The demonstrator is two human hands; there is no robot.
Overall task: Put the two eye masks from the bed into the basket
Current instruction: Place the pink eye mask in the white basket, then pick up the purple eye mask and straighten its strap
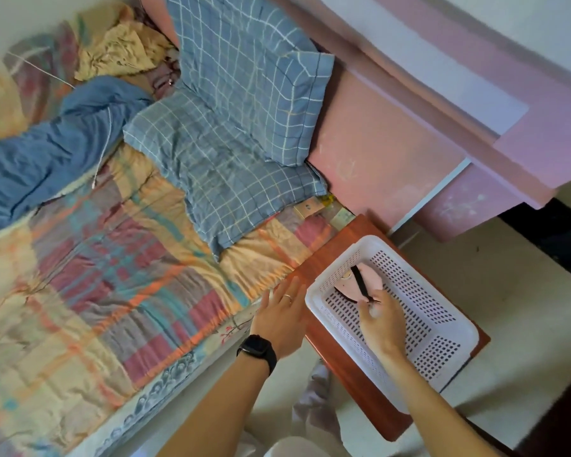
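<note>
A white perforated basket (442, 311) sits on a reddish-brown bedside table (343, 357) at the bed's right edge. Inside it lies a pink eye mask (371, 280) with a black strap across it. My right hand (381, 319) is inside the basket, fingers pinched on the near end of the mask's strap. My left hand (282, 313), with a ring and a black watch on the wrist, hovers open with fingers spread over the bed's edge, just left of the basket. I can see only one eye mask.
The bed has a multicoloured patchwork quilt (112, 275). Two blue checked pillows (231, 127) lie near the pink headboard (393, 153). A crumpled blue blanket (47, 150) lies at the left. Pale floor (508, 291) shows right of the table.
</note>
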